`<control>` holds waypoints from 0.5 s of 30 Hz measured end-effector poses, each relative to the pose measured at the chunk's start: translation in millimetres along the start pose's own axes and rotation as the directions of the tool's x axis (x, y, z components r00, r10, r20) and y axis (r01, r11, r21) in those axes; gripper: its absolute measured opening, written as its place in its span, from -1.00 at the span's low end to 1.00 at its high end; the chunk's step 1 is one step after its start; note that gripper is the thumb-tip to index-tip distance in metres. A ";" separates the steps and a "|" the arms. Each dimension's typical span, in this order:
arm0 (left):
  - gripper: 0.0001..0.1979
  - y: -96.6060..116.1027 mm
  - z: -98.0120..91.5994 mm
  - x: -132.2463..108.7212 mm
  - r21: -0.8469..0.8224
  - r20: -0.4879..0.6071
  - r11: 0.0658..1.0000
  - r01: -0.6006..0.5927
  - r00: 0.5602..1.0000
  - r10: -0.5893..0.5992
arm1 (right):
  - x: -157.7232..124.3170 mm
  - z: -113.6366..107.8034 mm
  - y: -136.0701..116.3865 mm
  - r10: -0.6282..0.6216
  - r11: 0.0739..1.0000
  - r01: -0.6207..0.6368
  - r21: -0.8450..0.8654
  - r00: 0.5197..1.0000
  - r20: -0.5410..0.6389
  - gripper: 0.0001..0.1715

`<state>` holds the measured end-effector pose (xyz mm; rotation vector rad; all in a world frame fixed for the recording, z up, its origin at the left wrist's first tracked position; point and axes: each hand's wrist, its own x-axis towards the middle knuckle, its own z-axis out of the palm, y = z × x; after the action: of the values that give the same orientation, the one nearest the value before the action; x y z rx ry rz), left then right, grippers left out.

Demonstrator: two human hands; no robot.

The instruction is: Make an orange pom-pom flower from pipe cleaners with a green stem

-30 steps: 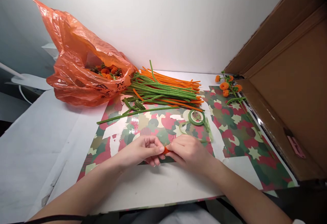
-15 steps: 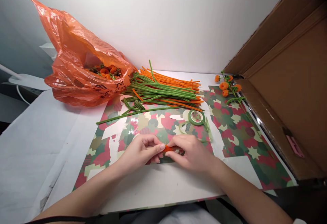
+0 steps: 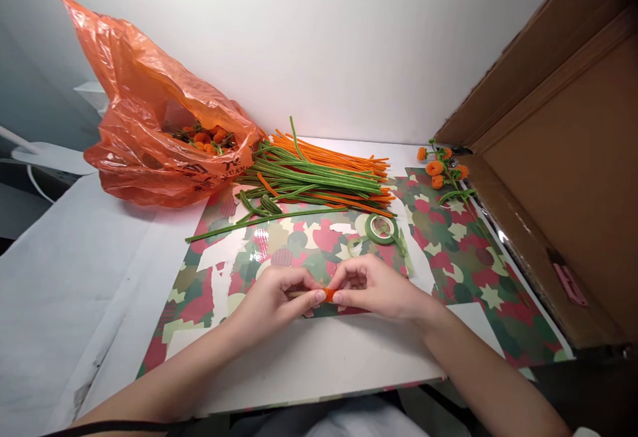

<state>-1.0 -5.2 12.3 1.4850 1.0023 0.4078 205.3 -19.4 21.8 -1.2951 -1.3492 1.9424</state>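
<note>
One small orange piece [image 3: 329,295] sat pinched between my left hand [image 3: 274,297] and right hand [image 3: 383,292], opposed, I judged, to steady it.

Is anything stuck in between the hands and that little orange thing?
No, nothing I can see. The left hand and right hand both pinch the small orange piece with their fingertips. The green tape roll lies beyond the right hand, not in between.
</note>
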 end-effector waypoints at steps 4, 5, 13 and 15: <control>-0.76 -1.0 0.0 -2.6 0.149 -0.031 0.982 -0.113 0.992 0.119 | 0.3 2.1 0.1 -0.116 0.988 0.110 -0.110 0.992 -0.047 -0.91; -0.78 -1.6 0.1 -3.3 0.150 -0.037 0.981 -0.124 0.991 0.131 | -0.1 3.1 0.0 -0.169 0.974 0.157 -0.164 0.983 -0.066 -0.94; -0.79 -6.6 0.9 -1.3 -0.082 -0.016 0.996 -0.033 0.999 0.032 | -2.7 8.2 2.5 -0.461 0.785 0.386 -0.484 0.886 -0.041 -0.85; -0.78 -5.7 1.1 0.6 -0.150 0.008 0.989 0.002 1.000 0.000 | -2.4 9.7 4.5 -0.520 0.731 0.433 -0.526 0.854 -0.019 -0.80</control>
<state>-1.7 -6.0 6.6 1.3495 0.9451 0.4663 198.6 -27.8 19.7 -1.1247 -1.9553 1.1346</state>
